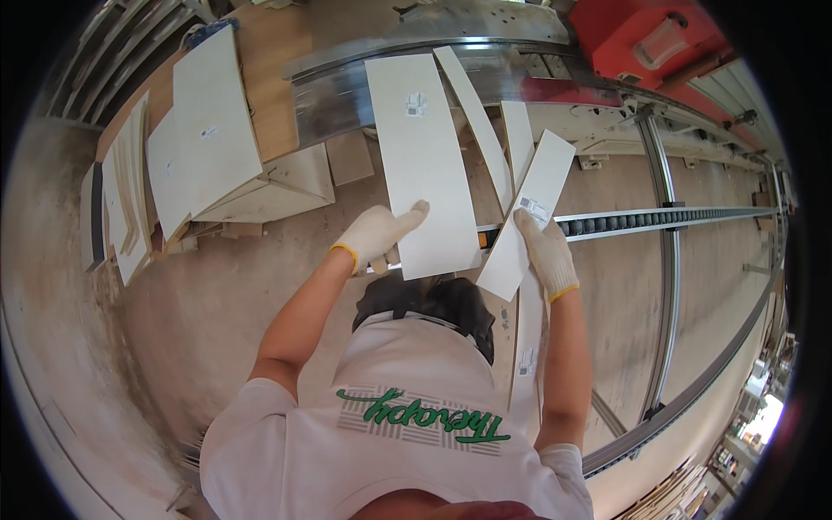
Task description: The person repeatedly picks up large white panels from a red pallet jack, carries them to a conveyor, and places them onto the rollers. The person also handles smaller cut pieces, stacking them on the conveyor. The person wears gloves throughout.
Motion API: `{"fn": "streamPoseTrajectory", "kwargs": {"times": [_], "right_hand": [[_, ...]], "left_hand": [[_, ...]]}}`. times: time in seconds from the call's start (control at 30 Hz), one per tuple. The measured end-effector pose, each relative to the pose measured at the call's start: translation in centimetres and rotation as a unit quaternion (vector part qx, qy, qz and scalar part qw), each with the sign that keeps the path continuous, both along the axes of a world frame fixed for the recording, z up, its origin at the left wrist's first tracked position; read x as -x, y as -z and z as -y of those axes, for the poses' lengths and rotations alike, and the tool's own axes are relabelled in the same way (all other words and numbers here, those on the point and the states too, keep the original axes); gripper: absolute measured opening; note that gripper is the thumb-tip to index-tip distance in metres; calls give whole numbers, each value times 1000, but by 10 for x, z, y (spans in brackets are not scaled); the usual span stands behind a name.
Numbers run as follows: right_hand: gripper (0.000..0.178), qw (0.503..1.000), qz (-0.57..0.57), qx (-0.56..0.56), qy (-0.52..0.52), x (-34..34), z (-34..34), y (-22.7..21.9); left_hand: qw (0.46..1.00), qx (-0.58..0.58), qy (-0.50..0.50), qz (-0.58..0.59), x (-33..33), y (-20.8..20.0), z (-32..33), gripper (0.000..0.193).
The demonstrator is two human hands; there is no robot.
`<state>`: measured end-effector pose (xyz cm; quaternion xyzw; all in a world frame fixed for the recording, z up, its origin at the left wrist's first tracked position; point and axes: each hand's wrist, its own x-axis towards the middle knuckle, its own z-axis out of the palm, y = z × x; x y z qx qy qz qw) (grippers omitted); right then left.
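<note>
My left hand (378,236), in a white knit glove with a yellow cuff, grips the left edge of a wide white panel (426,173), thumb on top. The panel bears a small label, and its far end reaches the metal machine bed. Gloved alike, my right hand (547,253) is closed on a short narrow white board (551,165), which slants to the far right; fingers lie beside its label. Between the two, a long white strip (475,121) and another white strip (517,134) extend from the bed. A further white strip (525,351) passes beneath my right hand and forearm.
Stacked white panels (212,130) stand at the left beside a brown board (273,39). Ahead lies the metal machine bed (334,100), with a red machine housing (624,43) at far right. A roller rail (667,221) and metal frame bars (666,303) cross the right side.
</note>
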<state>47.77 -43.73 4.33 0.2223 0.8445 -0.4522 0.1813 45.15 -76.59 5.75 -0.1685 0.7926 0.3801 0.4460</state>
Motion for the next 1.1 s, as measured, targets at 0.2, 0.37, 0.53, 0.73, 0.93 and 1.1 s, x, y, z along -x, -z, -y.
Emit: {"fn": "streamPoseTrajectory", "kwargs": {"times": [0.2, 0.37, 0.53, 0.73, 0.93, 1.1], "right_hand": [[74, 999, 44, -11, 22, 3, 21, -16], [75, 999, 32, -22, 14, 8, 24, -16], [74, 999, 48, 9, 0, 9, 16, -11], [78, 997, -1, -69, -17, 10, 17, -6], [65, 996, 32, -84, -1, 4, 25, -30], [54, 990, 92, -105, -7, 3, 25, -49]], "left_hand": [[977, 55, 205, 0, 35, 21, 1, 110], [872, 136, 401, -246, 30, 26, 9, 45], [696, 144, 318, -627, 126, 21, -53, 34], [493, 253, 433, -711, 228, 82, -100, 28], [430, 266, 421, -753, 224, 78, -91, 25], [542, 219, 399, -707, 229, 78, -94, 15]]}}
